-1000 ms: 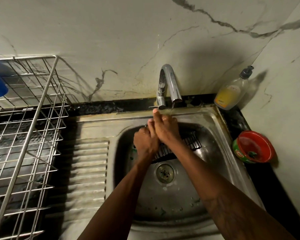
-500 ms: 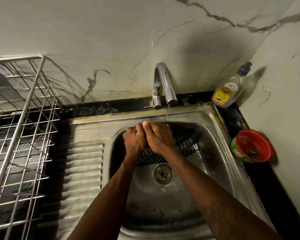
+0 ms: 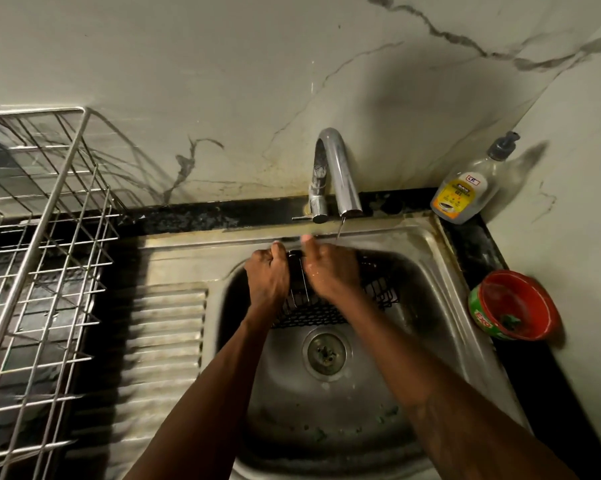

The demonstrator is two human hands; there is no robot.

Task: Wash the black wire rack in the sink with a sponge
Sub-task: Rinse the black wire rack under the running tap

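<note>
**A:** What have the hands got hold of?

**B:** The left hand (image 3: 267,282) is curled over the upper rim of the black wire rack (image 3: 378,294) and is clamped on the wire. The right hand (image 3: 330,271) sits just beside it on the same rim, with its back to the camera and one finger raised. I cannot tell whether it is closed on the wire or on a sponge, because no sponge shows.

**A:** And where is the rack?

**B:** It is in the sink (image 3: 441,306), directly below the tap (image 3: 337,174). It is tilted, with its mesh running down from the hands toward the drain (image 3: 325,351).

**A:** What has just changed?

**B:** A second ago the right hand's finger reached nearly to the tap's spout, which gave only a drip. Half a second ago both hands had dropped to the rim. Now a thin stream (image 3: 340,230) falls from the spout just right of the right hand, and that hand's finger is raised again beside it. I read this as wetting or rinsing the rack under the tap. The scrubbing is either hidden or still to come.

**A:** What else is around?

**B:** A soap bottle (image 3: 465,192) stands right of the tap, and a red bowl (image 3: 515,306) sits lower and further right on the counter. The draining board (image 3: 167,323) lies left of the tap, and a silver dish rack (image 3: 42,237) stands further left.
</note>
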